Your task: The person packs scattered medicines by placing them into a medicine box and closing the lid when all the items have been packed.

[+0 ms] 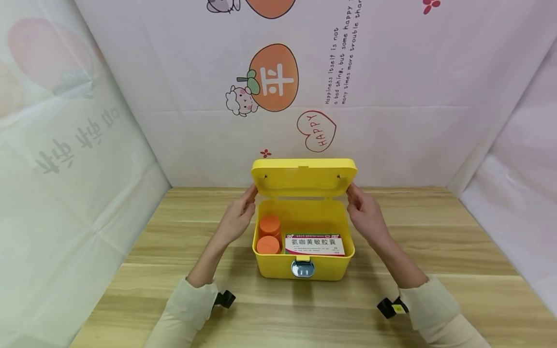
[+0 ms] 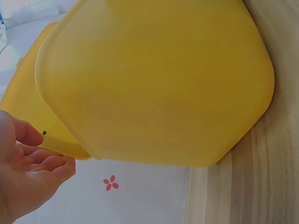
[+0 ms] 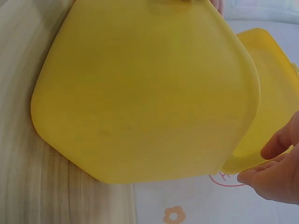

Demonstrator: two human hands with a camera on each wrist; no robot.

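A yellow lidded box stands on the table with its lid raised at the back. Inside, two orange-capped containers sit at the left, and a white medicine box with Chinese print lies against the front wall. My left hand touches the lid's left edge with its fingertips, its thumb lower and nearer me. At the right edge, my right hand has its fingers extended against the lid. In both wrist views, the fingers lie along the lid's rim. A metal latch hangs on the front.
The wood-grain table ends at a white printed cloth backdrop. Cloth walls also flank it on the left and right. Black wrist devices stick out from both sleeves over the table.
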